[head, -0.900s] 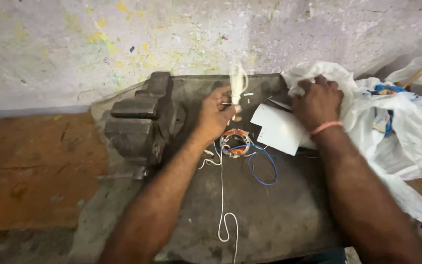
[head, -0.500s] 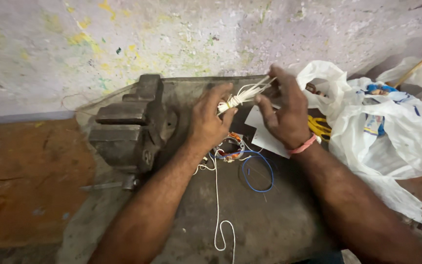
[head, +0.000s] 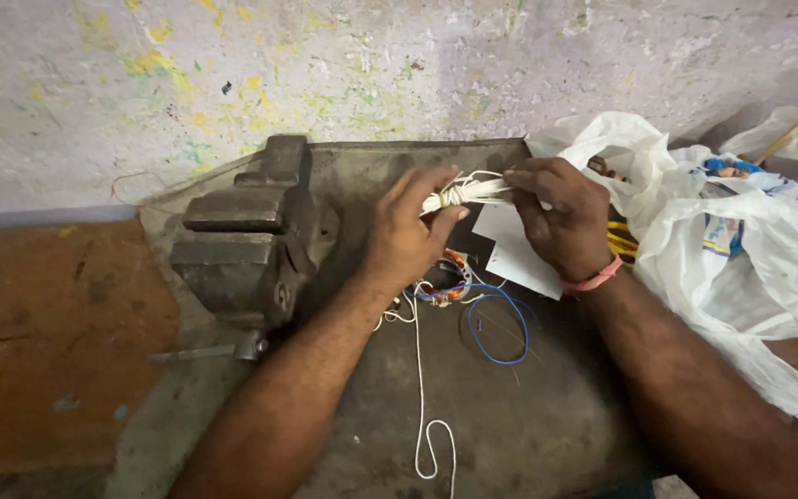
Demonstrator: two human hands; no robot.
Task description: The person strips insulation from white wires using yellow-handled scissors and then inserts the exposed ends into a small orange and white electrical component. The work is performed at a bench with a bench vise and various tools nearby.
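White cord, a small tied bundle of string [head: 462, 192], sits between both hands above the middle of the metal bench. Left hand [head: 408, 236] pinches the bundle's left end, thumb under and fingers over, closed tight on it. Right hand [head: 561, 214] grips the loose strand ends on the right side with its fingertips, also closed on the cord. Bundle is held off the surface, roughly level, strands fanned slightly toward the right hand.

Pink band [head: 595, 276] on the right wrist.

Under the right hand: white paper sheets [head: 513, 249] lying flat on the bench, partly covered by the hand. Just below the left hand: a small wound coil [head: 446, 280], copper-orange windings, resting on the bench. A blue wire loop [head: 496, 325] runs out from it to the right. A long white string [head: 422, 388] trails down from the coil area toward the near edge, ending in a loop.

Left of the hands: heavy grey bench vise [head: 242, 236], standing on the bench [head: 510, 425]; handle bar sticks out at lower left. Right of the hands: crumpled white plastic bags [head: 722, 249], touching the bench edge, some yellow and blue items inside, can't tell what. Paint-stained wall [head: 325, 65] behind everything.
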